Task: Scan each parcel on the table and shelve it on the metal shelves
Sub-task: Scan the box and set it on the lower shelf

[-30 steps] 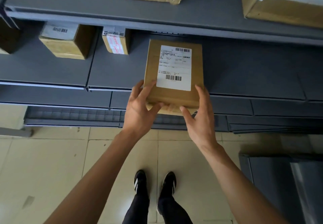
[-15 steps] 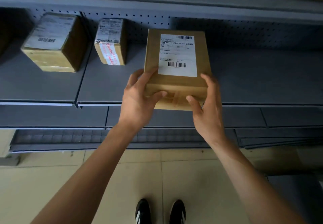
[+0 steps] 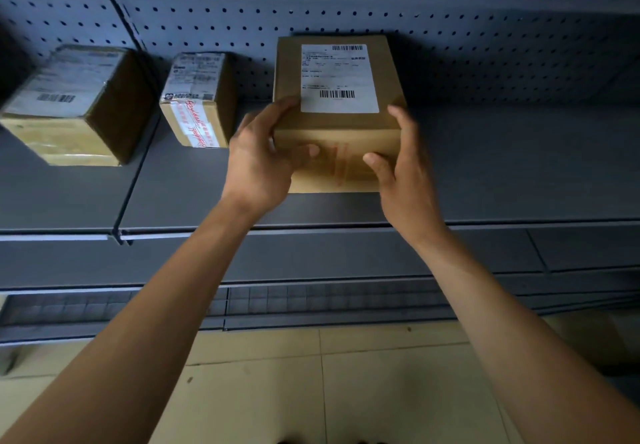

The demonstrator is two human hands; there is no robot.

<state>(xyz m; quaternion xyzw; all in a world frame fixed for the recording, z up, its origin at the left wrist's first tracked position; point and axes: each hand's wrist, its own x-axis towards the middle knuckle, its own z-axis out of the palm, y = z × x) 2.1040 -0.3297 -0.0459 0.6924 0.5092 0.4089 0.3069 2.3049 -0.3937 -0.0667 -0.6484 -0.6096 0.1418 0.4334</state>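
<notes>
The grey metal shelf [image 3: 502, 173] runs flat ahead of both hands, with its perforated back panel [image 3: 485, 45] beyond the fingertips, and the brown cardboard parcel [image 3: 337, 132] sits on that deck between the 2 hands, its far edge at or very near the panel and its white shipping label [image 3: 337, 78] facing up. The left hand [image 3: 258, 163] grasps the parcel's near left corner, fingers curled over the top edge and thumb across the front face; the right hand [image 3: 403, 173] grasps the near right corner the same way, fingers up the side and thumb on the front. The step in hand looks like the final seating of the parcel. To do it well, I would push evenly with both thumbs so the box slides straight back rather than yawing, stop once it meets the panel, and keep the label up and readable. Left of the left hand stand 2 other boxes, a larger taped carton [image 3: 74, 104] and, just beside the left hand, a small box with red-printed tape [image 3: 197, 97]; the gap there is narrow, so the parcel should stay parallel to it. Then lift both hands off together without dragging the box forward.
</notes>
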